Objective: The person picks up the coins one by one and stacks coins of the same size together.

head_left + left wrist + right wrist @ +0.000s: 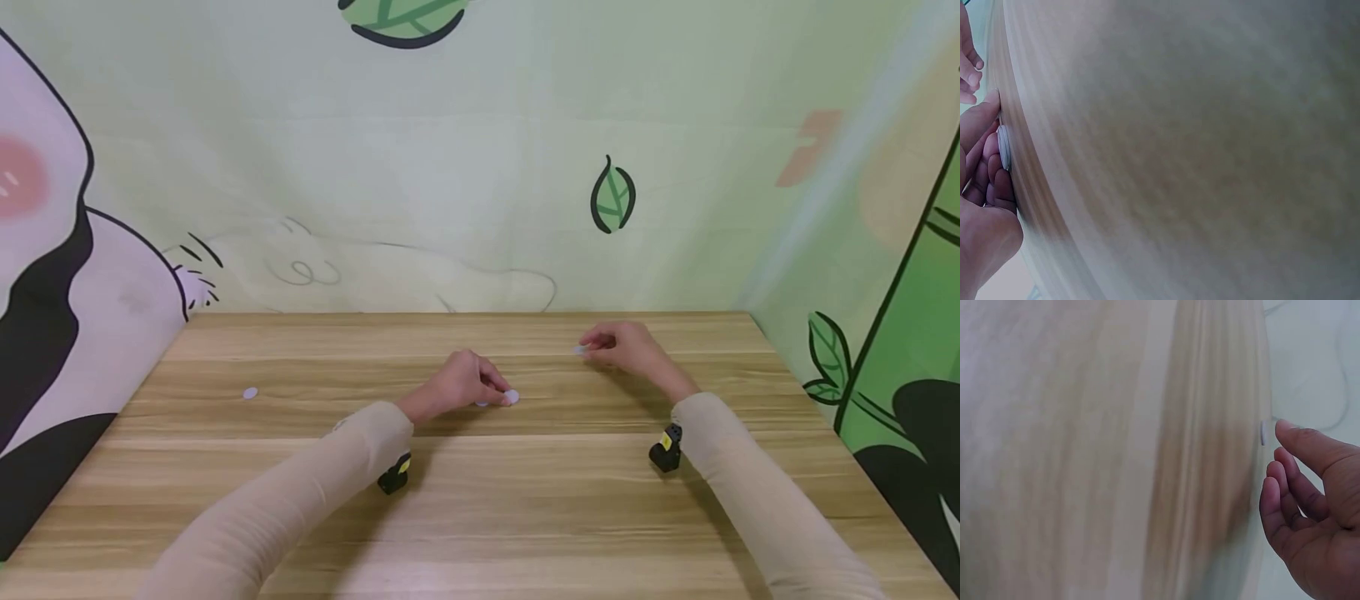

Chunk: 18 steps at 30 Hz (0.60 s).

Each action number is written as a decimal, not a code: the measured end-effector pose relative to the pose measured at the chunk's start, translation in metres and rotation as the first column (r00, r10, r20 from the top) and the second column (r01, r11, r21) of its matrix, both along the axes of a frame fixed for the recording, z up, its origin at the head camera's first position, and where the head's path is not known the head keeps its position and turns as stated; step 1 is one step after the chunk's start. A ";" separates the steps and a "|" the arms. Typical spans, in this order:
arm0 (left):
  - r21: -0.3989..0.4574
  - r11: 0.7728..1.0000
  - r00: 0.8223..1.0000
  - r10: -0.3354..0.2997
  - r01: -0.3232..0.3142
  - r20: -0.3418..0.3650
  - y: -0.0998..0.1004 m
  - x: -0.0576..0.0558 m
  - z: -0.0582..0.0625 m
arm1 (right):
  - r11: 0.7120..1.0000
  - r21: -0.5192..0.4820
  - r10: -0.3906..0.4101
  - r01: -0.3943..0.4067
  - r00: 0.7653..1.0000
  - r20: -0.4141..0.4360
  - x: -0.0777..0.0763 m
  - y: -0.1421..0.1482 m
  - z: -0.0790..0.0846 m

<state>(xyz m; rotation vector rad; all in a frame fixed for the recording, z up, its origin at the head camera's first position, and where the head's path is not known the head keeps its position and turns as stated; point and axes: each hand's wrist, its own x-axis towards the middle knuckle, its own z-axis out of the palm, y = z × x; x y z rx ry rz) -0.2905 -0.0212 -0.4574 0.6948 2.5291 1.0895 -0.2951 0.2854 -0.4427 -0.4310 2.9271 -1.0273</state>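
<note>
My left hand [467,380] is low over the wooden table, with a small white disc [512,397] at its fingertips. Another pale edge peeks out beneath that hand. White discs [1004,149], seen edge-on in the left wrist view, lie against its curled fingers; their number cannot be told. Farther back and to the right, my right hand [626,346] has its thumb and fingers bent around a gap. One more white disc [580,350] is just beyond its fingertips. In the right wrist view this disc [1264,433] appears slightly apart from the thumb tip.
Off to the left, a lone white disc [251,392] lies flat on the wooden table [480,517]. Behind the table's far edge hangs a green cloth backdrop [480,167] printed with leaves. Black wrist cameras [394,475] sit below the sleeves.
</note>
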 end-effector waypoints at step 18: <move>0.020 1.000 1.000 0.001 -0.002 0.029 0.001 0.000 -0.001 | 0.997 0.070 -0.046 0.042 0.997 0.059 -0.009 -0.002 -0.002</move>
